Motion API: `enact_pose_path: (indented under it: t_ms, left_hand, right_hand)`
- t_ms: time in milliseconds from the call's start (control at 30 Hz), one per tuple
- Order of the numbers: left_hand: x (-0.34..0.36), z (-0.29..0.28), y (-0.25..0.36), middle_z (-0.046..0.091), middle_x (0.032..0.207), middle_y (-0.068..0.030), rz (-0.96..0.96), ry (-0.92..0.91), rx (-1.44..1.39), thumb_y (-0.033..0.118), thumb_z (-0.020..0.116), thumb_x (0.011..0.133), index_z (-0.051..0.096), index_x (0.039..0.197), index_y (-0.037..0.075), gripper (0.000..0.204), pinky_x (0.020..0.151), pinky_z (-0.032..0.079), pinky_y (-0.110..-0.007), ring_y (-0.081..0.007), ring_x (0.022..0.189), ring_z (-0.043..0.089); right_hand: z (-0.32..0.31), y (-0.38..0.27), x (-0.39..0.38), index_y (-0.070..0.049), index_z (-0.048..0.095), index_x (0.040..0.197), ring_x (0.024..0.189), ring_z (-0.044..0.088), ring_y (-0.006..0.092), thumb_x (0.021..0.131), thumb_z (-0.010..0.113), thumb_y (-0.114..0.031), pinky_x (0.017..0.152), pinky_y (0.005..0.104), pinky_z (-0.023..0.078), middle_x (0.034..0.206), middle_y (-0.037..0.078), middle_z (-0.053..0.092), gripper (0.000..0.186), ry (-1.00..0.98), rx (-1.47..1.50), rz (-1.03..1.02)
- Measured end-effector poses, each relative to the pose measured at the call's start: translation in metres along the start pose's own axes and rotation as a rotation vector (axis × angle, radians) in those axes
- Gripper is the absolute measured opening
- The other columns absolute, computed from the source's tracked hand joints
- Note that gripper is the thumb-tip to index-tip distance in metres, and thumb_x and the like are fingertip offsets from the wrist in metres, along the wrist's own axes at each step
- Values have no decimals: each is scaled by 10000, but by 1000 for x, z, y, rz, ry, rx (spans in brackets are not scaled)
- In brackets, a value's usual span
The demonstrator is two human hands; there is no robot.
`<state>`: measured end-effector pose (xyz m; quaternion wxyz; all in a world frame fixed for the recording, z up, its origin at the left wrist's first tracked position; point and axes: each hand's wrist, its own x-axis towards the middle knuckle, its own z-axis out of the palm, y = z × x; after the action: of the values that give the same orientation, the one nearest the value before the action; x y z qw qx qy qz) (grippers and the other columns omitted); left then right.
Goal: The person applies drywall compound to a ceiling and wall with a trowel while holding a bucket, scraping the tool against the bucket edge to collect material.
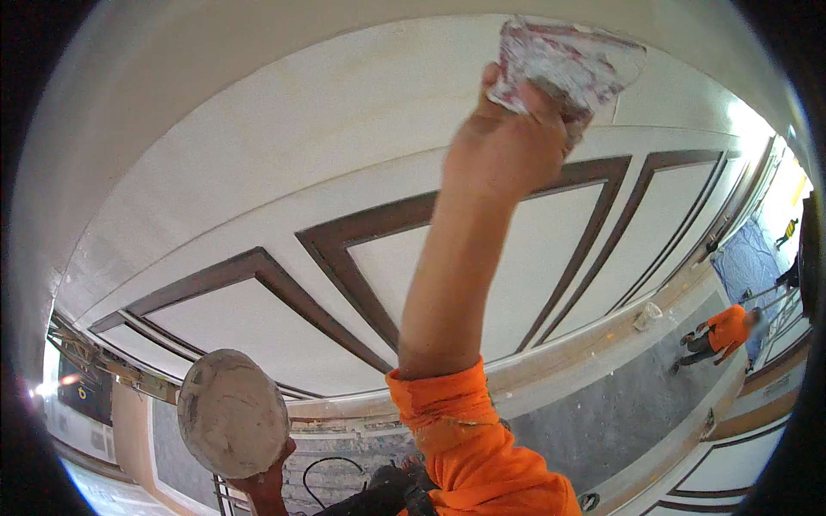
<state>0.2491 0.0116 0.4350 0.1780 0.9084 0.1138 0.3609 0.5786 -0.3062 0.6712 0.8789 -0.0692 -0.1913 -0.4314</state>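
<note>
My right hand [514,142] is raised high, its fingers closed around a flat putty spreader [572,64]. The spreader is reddish and thickly smeared with white putty. It lies at or close to the pale upper wall [344,103]; actual contact cannot be made out. At the lower left, my left hand [274,477] grips the edge of a round, grey-white bowl [232,413] streaked with dried putty. Most of the left hand's fingers are hidden by the bowl. The orange sleeve is pushed up on my right forearm.
Dark brown frame mouldings [323,241] edge the white wall panels below my raised arm. Far below on the grey floor [594,430], a person in orange [727,334] stands at the right. A white bucket [647,316] sits by the wall. A blue sheet [747,258] lies beyond.
</note>
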Motion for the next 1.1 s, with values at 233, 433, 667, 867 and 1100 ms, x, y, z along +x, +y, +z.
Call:
enact_pose_path:
  t_ms: [233, 433, 667, 867, 1100]
  left_hand:
    - [2, 6, 16, 390, 1336, -142, 84, 169, -329, 133, 874, 494, 188, 1383, 55, 1126, 904, 481, -496, -307, 1186, 434]
    - [9, -5, 29, 386, 1353, -156, 86, 167, -78, 188, 885, 484, 241, 1365, 21, 1104, 945, 451, -481, -325, 1186, 444]
    - [17, -33, 69, 244, 1447, -121, -583, 49, -1600, 690, 475, 749, 235, 1415, 211, 854, 905, 342, -674, -396, 1306, 251]
    - [45, 14, 103, 323, 1412, -94, -548, 271, -2398, 653, 396, 815, 322, 1382, 190, 736, 1013, 304, -585, -342, 1274, 343]
    - [68, 35, 140, 383, 1373, -106, -659, 188, -2597, 620, 377, 844, 361, 1356, 152, 694, 1015, 322, -543, -322, 1245, 389]
  right_hand:
    - [27, 28, -78, -5, 384, 1307, 1161, 472, 222, 797, 431, 151, 991, 330, 380, 1261, 111, 481, 536, 72, 99, 143]
    - [43, 61, -152, 12, 494, 1225, 1032, 525, 172, 825, 527, 70, 881, 312, 463, 1183, 123, 506, 406, -9, -13, 161]
    - [-25, 4, -184, -25, 556, 1156, 911, 544, 150, 790, 580, 10, 767, 305, 451, 1039, 113, 604, 369, -432, -206, 919]
    - [13, -74, -108, -54, 607, 1022, 643, 597, 173, 713, 576, 25, 545, 258, 448, 811, 59, 646, 320, -1623, -1241, 669]
    - [71, -55, -142, -167, 655, 984, 691, 628, 280, 662, 561, -65, 631, 394, 496, 779, 88, 658, 351, -2794, -1268, 135]
